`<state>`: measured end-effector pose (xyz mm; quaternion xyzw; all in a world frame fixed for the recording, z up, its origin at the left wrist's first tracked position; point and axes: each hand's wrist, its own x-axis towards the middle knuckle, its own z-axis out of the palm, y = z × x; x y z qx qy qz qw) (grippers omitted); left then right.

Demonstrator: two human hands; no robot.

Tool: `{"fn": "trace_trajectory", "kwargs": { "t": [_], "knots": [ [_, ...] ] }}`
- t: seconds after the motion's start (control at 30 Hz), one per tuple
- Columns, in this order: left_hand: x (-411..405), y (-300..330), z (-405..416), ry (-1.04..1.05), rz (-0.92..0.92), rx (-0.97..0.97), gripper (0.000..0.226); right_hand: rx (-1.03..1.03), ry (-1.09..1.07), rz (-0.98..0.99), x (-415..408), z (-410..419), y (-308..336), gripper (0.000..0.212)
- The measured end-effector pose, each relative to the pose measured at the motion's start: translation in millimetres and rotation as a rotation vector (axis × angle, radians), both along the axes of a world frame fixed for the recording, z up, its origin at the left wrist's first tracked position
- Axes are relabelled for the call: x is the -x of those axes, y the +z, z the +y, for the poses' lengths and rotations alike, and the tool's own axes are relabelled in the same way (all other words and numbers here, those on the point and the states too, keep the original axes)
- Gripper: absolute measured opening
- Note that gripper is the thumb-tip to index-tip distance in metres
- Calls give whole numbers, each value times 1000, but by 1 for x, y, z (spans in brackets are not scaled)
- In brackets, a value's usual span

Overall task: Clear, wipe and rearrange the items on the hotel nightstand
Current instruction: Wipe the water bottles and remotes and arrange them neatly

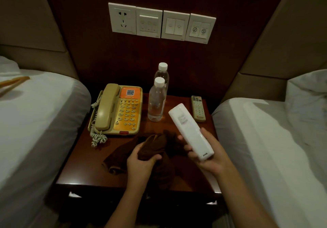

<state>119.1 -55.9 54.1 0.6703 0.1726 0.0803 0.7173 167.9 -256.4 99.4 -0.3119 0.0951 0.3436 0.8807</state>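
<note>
A dark wooden nightstand [85, 171] stands between two beds. My left hand [141, 162] grips a bunched brown cloth [154, 146] that trails over the front of the top. My right hand [207, 155] holds a long white remote [189, 130] by its lower end, back side up, tilted above the right part of the top. A beige and orange telephone [120, 109] sits at the back left with its coiled cord hanging forward. Two clear water bottles [156, 100] with white caps stand at the back middle. A small grey remote [198, 108] lies at the back right.
White-sheeted beds flank the nightstand, one on the left [40, 121] and one on the right [274, 139]. A row of white wall switches and a socket [161, 23] is set in the dark panel above. A wooden hanger [12, 83] lies on the left bed.
</note>
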Motion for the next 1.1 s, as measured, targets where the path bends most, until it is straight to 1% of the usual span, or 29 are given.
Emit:
{"fn": "trace_trajectory", "kwargs": {
  "t": [0.03, 0.1, 0.17, 0.2, 0.23, 0.27, 0.3, 0.33, 0.37, 0.43, 0.5, 0.57, 0.67, 0.73, 0.8, 0.87, 0.9, 0.97, 1.0, 1.03, 1.1],
  "knots": [
    [1, 2, 0, 19, -7, 79, 59, 95, 4, -72, 5, 0, -5, 81],
    [1, 6, -2, 68, 22, 239, 86, 435, 36, -268, 15, 5, -10, 75],
    [0, 8, -7, 85, 53, 388, 103, 759, 108, -442, 25, 15, -11, 69],
    [-1, 11, -9, 74, 76, 452, 107, 890, 139, -530, 29, 21, -11, 68],
    [0, 15, -12, 53, 88, 499, 106, 992, 140, -627, 33, 27, -11, 66],
    [1, 19, -15, 27, 89, 520, 101, 1070, 114, -716, 34, 33, -12, 64],
    [3, 22, -19, -2, 67, 495, 94, 1105, 72, -777, 34, 36, -12, 63],
    [5, 23, -24, -35, 30, 434, 87, 1094, 25, -798, 31, 39, -13, 61],
    [6, 23, -27, -78, -16, 352, 82, 1046, -14, -769, 27, 42, -13, 59],
    [11, 22, -31, -168, -77, 211, 74, 938, -67, -651, 17, 48, -14, 53],
    [13, 15, -29, -227, -76, 93, 66, 891, -129, -533, 6, 55, -15, 49],
    [16, 9, -29, -266, -69, 10, 65, 879, -212, -474, -6, 62, -13, 52],
    [21, 8, -29, -280, -86, -9, 56, 931, -320, -509, -18, 72, -1, 54],
    [21, 11, -30, -292, -98, 2, 49, 922, -410, -486, -17, 77, 3, 56],
    [19, 15, -29, -232, -88, 67, 46, 898, -495, -424, -8, 74, 2, 59],
    [16, 18, -28, -122, -85, 151, 44, 911, -557, -444, 8, 63, -7, 61],
    [14, 20, -28, -99, -84, 176, 44, 928, -557, -480, 15, 58, -12, 61],
    [11, 21, -32, -135, -85, 198, 44, 959, -494, -551, 23, 54, -20, 62],
    [12, 21, -35, -168, -84, 178, 40, 965, -469, -563, 22, 55, -23, 62],
    [13, 18, -39, -188, -80, 111, 37, 968, -469, -557, 18, 57, -24, 60],
    [19, 8, -42, -238, -91, -123, 41, 991, -520, -497, 3, 61, -22, 55]
  ]
}}
